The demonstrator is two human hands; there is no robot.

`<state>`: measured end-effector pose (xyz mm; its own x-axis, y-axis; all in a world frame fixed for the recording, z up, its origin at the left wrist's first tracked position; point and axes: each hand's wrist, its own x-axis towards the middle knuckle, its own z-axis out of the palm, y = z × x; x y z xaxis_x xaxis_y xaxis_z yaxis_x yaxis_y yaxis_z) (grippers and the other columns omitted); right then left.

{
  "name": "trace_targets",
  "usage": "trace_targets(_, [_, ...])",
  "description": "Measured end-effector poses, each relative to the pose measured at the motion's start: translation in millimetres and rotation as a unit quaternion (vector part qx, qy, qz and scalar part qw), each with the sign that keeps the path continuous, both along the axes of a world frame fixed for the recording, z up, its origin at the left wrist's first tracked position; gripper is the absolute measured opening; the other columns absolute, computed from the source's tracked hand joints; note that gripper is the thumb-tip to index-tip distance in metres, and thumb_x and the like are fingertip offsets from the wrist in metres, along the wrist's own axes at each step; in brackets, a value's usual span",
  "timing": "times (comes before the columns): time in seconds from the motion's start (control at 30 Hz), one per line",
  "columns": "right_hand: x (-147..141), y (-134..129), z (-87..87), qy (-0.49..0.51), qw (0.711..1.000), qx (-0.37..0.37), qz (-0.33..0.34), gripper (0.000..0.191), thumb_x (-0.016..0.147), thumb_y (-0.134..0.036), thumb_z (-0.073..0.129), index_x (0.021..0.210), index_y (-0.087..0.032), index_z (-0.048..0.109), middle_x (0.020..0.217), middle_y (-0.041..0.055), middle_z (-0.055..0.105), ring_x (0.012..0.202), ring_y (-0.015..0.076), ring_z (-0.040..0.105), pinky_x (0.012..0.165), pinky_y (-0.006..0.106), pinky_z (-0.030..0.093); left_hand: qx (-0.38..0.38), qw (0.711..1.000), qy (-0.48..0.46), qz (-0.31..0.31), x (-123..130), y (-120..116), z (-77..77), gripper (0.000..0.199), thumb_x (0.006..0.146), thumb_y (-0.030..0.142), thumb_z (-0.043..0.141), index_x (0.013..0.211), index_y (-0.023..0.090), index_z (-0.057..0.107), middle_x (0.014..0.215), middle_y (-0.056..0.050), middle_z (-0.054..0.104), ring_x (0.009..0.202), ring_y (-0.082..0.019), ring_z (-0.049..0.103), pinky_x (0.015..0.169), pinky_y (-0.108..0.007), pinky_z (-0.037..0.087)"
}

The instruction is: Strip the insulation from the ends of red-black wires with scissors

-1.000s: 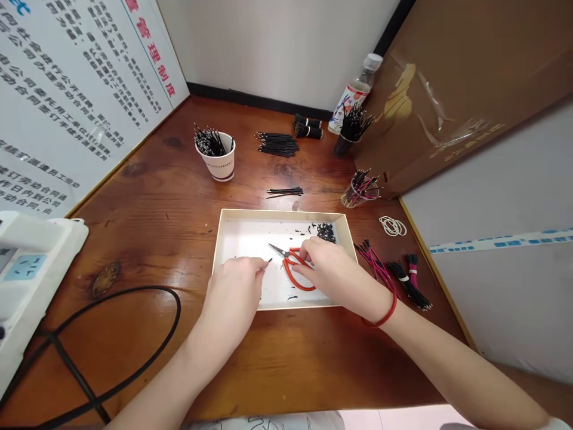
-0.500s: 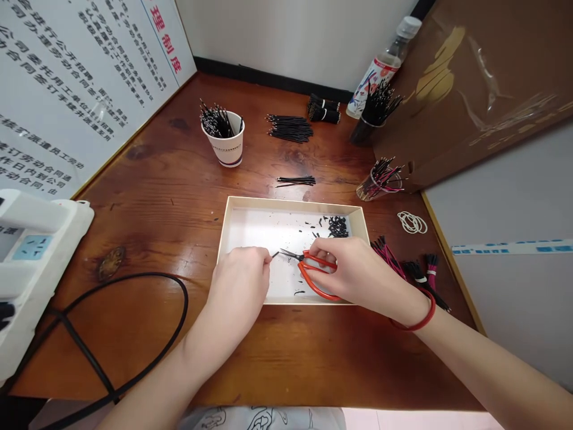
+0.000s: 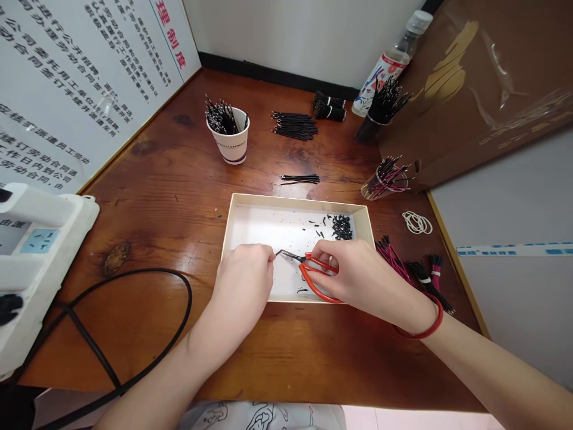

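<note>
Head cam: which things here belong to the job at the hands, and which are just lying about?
Likely part of the work: left hand, right hand, red-handled scissors, white tray, black wire bits, bundled red and black wires.

Likely just lying about: power strip, black cable, plastic bottle.

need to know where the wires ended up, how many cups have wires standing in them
3: a paper cup at the back left of the table, a dark cup by the plastic bottle, and a clear glass just in front of it.
</note>
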<state>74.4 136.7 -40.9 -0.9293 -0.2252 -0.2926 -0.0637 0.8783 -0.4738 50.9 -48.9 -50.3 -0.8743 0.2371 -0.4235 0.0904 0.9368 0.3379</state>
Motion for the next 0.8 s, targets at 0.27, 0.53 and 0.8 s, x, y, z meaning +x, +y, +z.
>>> trace_targets(0.27, [-1, -7, 8.6, 0.006, 0.999, 0.039, 0.022, 0.021, 0.082, -0.025, 0.062, 0.064, -0.02, 0.053, 0.055, -0.003, 0.054, 0.049, 0.0106, 0.04, 0.047, 0.025, 0.026, -0.003, 1.0, -0.024, -0.004, -2, 1, 3.0, 0.028, 0.089, 0.014, 0.05, 0.086, 0.019, 0.077, 0.084, -0.009, 0.076, 0.078, -0.027, 0.069, 0.068, -0.033, 0.042])
trace_targets(0.53, [-6, -4, 6.2, 0.022, 0.998, 0.031, 0.054, 0.034, 0.081, -0.02, 0.063, 0.061, -0.021, 0.035, 0.051, -0.007, 0.035, 0.049, 0.0088, 0.024, 0.047, 0.024, 0.022, 0.006, 1.0, -0.022, -0.004, -1, 0, 1.6, 0.029, 0.087, 0.013, 0.049, 0.087, 0.019, 0.077, 0.084, -0.009, 0.076, 0.078, -0.027, 0.068, 0.067, -0.033, 0.041])
trace_targets(0.8, [-7, 5, 5.9, -0.005, 0.999, -0.039, 0.037, 0.029, 0.083, -0.023, 0.063, 0.063, -0.02, 0.043, 0.053, -0.0061, 0.042, 0.05, 0.0089, 0.032, 0.049, 0.024, 0.026, 0.017, 1.0, 0.001, 0.003, -2, 0, -0.1, 0.028, 0.087, 0.014, 0.051, 0.085, 0.021, 0.077, 0.081, -0.009, 0.076, 0.075, -0.026, 0.068, 0.064, -0.032, 0.039])
